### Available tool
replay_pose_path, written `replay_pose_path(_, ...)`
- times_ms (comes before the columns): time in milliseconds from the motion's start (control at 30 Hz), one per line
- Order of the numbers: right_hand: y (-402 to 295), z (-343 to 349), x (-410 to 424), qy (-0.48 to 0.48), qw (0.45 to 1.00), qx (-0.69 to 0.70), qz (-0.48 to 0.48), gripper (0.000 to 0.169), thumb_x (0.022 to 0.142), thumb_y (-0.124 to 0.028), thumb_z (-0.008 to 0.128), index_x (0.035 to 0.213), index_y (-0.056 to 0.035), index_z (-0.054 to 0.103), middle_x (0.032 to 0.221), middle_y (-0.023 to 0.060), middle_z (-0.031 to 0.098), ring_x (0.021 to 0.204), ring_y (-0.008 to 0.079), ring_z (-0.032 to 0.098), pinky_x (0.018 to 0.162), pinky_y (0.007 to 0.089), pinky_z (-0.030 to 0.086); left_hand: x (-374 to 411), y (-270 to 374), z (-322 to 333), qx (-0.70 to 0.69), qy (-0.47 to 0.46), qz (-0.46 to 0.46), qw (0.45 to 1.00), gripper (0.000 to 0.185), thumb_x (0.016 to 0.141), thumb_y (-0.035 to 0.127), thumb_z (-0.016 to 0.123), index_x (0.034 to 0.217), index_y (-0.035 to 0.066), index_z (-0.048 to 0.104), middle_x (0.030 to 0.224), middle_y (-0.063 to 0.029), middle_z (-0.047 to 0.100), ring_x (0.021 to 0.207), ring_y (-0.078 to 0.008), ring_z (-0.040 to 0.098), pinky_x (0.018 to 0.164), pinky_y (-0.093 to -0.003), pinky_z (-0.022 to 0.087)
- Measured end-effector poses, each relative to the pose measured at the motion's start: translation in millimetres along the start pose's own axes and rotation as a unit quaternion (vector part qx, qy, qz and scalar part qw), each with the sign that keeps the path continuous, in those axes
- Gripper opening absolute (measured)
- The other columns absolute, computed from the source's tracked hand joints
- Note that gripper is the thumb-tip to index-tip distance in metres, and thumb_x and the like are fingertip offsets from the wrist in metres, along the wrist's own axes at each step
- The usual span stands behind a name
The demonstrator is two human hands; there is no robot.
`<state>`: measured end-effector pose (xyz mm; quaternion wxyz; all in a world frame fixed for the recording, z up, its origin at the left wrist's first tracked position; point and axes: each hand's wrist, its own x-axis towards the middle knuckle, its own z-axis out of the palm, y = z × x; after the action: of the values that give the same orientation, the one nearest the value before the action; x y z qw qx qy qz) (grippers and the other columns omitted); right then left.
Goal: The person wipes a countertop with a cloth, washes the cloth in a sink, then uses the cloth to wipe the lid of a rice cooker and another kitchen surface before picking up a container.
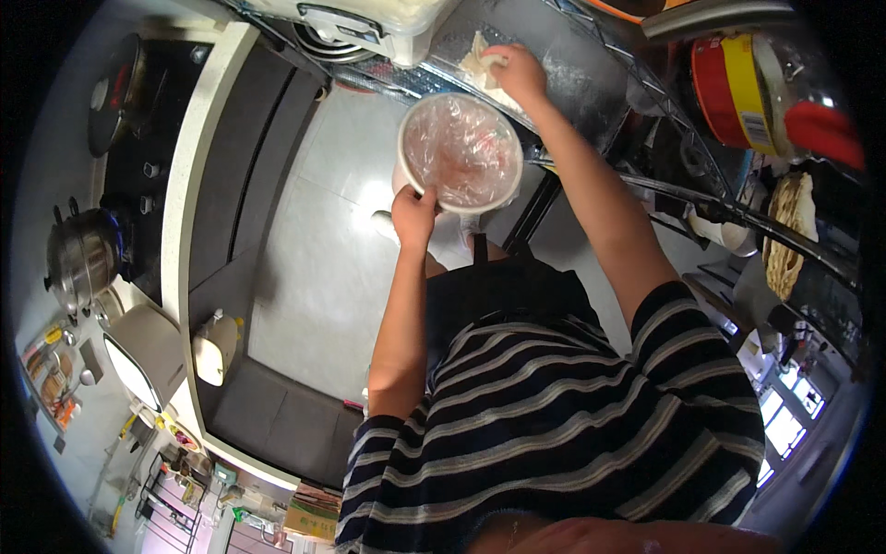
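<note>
My left hand [414,218] grips the near rim of a round, light-coloured bin [460,154] lined with clear plastic film. The bin is held over the floor, just below the edge of a metal shelf. My right hand [516,75] is above the shelf [564,69], its fingers closed on a crumpled pale cloth or paper [476,66], whose exact material I cannot tell. White powder or residue marks the shelf surface around it.
A white plastic container [394,28] stands on the shelf beside the cloth or paper. At the right are wire rack bars [734,208] and a red and yellow tin [734,93]. Leftward, a steel pot [83,256] sits at a black hob, with a rice-cooker-like appliance [149,356] on the counter.
</note>
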<state>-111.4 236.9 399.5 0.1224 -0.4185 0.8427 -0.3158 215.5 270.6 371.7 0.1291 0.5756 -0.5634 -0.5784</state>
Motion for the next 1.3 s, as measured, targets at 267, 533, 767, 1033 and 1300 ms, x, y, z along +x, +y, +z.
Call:
replay_pose_path(267,45.9,-72.9,-45.8,0.106,0.903,0.359,0.213,0.031,0.087,-0.006,0.063,0.114,-0.0091,0.076,0.097,0.0096,0.073,0.084,0.0238,0.071,0.073,0.0329,0.056,19.9,5.9,24.6,-0.091,-0.031,0.02,0.995,0.022,0.096,0.018,0.066,0.092,-0.004,0.067,0.075,-0.0088,0.069,0.064,-0.0143,0.066,0.062,-0.0287,0.055)
replay_pose_path(533,95.4,-62.9,-112.9,0.156,0.947,-0.146,0.238,0.038,0.087,-0.007,0.066,0.123,-0.0172,0.072,0.119,0.0164,0.069,0.107,0.0369,0.067,0.091,0.046,0.054,44.3,-13.5,62.6,-0.27,-0.079,0.006,0.96,0.017,0.1,0.015,0.065,0.096,-0.002,0.066,0.083,-0.0049,0.069,0.068,-0.0102,0.062,0.062,-0.0272,0.053)
replay_pose_path(767,46.2,-27.5,-97.8,0.105,0.98,-0.038,0.167,0.04,0.087,-0.004,0.066,0.123,-0.0192,0.072,0.12,0.0147,0.069,0.107,0.0372,0.067,0.091,0.0445,0.054,43.1,-7.9,73.4,-0.301,-0.062,0.016,0.951,0.012,0.1,0.011,0.063,0.1,-0.001,0.066,0.084,-0.0037,0.07,0.07,-0.0092,0.062,0.063,-0.0265,0.053)
replay_pose_path(1033,32.5,0.9,-50.5,0.044,0.997,0.038,-0.051,0.043,0.086,0.007,0.064,0.121,-0.0178,0.074,0.114,0.0134,0.068,0.103,0.034,0.067,0.089,0.0387,0.053,46.6,-4.3,79.3,-0.299,-0.046,0.017,0.953,0.012,0.1,0.014,0.063,0.099,0.002,0.065,0.087,-0.0046,0.069,0.073,-0.0117,0.063,0.07,-0.0294,0.054)
replay_pose_path(1300,14.9,-6.0,-43.2,-0.111,0.988,0.056,-0.097,0.044,0.082,0.009,0.061,0.116,-0.0153,0.075,0.109,0.0137,0.069,0.102,0.0324,0.067,0.09,0.0383,0.053,45.5,-21.1,81.5,-0.303,-0.037,0.036,0.952,0.014,0.102,0.016,0.063,0.097,0.003,0.065,0.085,-0.004,0.07,0.07,-0.0112,0.062,0.068,-0.0282,0.054)
